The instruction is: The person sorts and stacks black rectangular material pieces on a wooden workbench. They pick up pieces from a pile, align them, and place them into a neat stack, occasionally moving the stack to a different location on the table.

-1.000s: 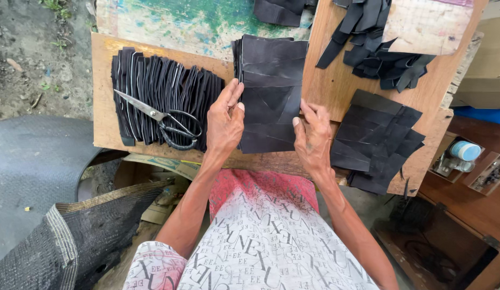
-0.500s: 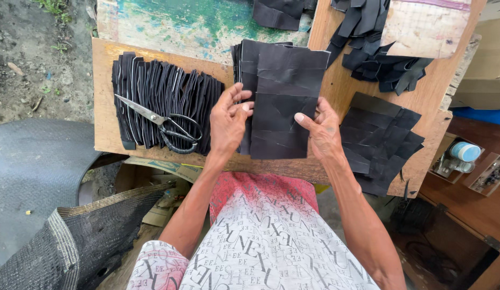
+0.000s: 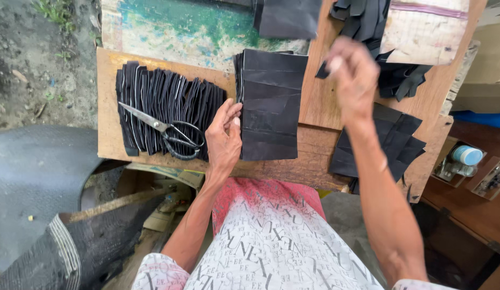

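Note:
A stack of black rectangular rubber sheets [image 3: 271, 102] lies on the wooden board [image 3: 314, 156] in front of me. My left hand [image 3: 224, 137] rests on the stack's left edge, fingers pressing it down. My right hand [image 3: 353, 72] is raised above the board, right of the stack, blurred, with its fingers curled; a small dark piece [image 3: 323, 70] shows at its fingertips, and I cannot tell if it is held. A row of black rubber strips [image 3: 164, 104] lies to the left with a pair of scissors [image 3: 164, 131] on top.
More black rubber pieces [image 3: 387, 142] lie at the right of the board and in a heap [image 3: 379, 32] at the back. A green-painted board [image 3: 174, 32] is behind. A tyre [image 3: 40, 177] lies lower left. A small blue-capped object [image 3: 466, 157] sits at the right.
My right hand has let go of the stack's right edge and lifted up and to the right. The stack has shifted slightly away from me. My left hand stays on its left edge.

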